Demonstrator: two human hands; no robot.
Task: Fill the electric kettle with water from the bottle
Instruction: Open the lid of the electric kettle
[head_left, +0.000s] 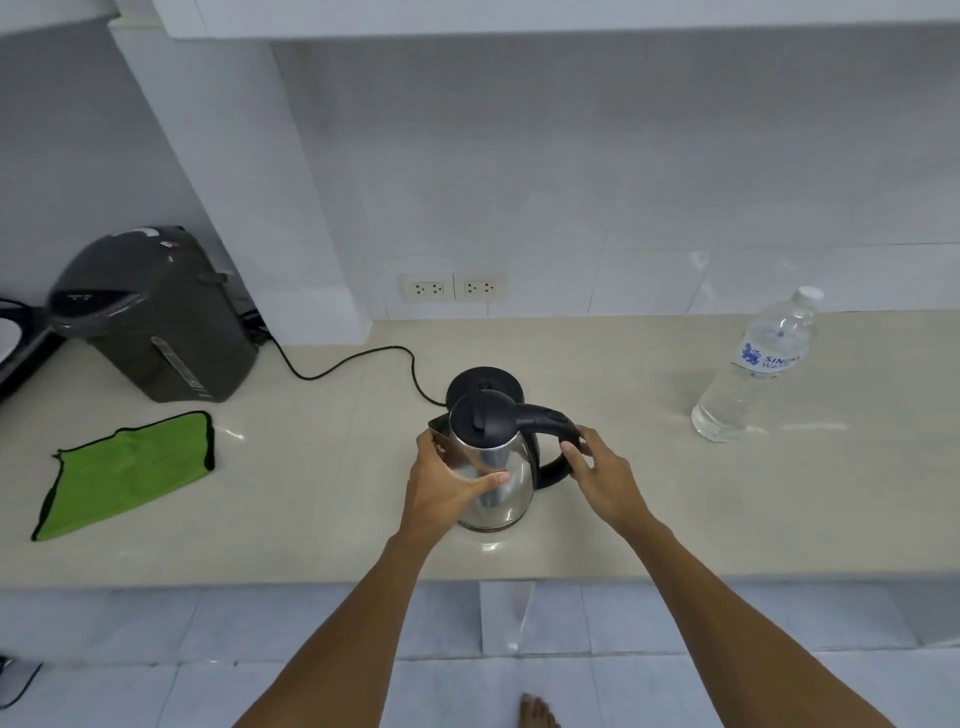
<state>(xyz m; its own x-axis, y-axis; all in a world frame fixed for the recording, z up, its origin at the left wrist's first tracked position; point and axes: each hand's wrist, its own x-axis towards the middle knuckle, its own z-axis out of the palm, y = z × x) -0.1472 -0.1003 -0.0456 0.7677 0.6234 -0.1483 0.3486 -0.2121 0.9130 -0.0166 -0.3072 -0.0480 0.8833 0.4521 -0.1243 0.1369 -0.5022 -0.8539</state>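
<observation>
Here, in the single head view, the electric kettle is seen at the centre of the frame, standing on the counter just in front of its black base, from which a cord runs toward the upper left. The steel body is cupped by the left hand, its fingers curled against the metal, presumably to steady it. The black handle is closed upon by the right hand, its fingers wrapped over the grip, where the lid release can probably be reached. The lid is seen shut, so no filling is judged to have begun. The water bottle is set upright and capped at the right of the frame, well apart from the kettle and untouched. At the left a green cloth is laid flat, and behind it a dark hot-water dispenser is placed.
</observation>
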